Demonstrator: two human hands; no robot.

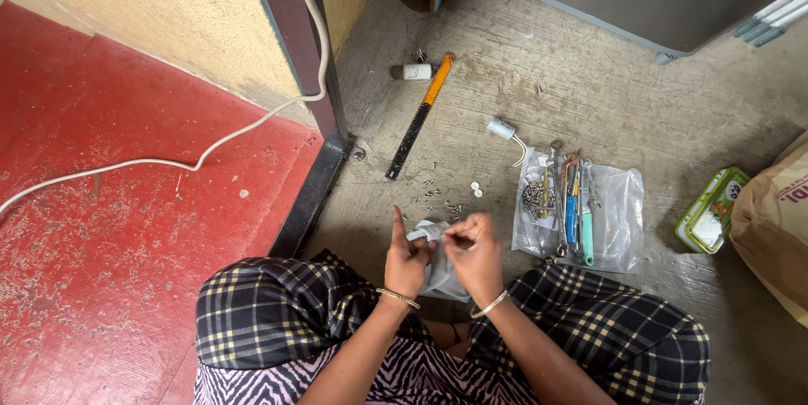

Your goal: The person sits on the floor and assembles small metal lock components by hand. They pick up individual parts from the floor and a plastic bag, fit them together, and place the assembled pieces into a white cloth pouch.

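— What can't you make out?
— The bag (438, 266) is mostly hidden behind both hands; the screws (433, 194) are too small to count
— And the edges?
— The sack (778, 220) is cut off at right

Red floor (101, 203) at nine o'clock; black-and-yellow checked cloth (269, 312) at six; green tin (711, 211) at three; orange-and-black saw (419, 114) at twelve.

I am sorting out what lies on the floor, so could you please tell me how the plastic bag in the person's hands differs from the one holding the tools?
The small plastic bag is crumpled and held by the left hand and right hand; the tool bag lies flat on the concrete floor, untouched. The tool bag is larger, with wrenches and screwdrivers on it. Both are clear plastic.
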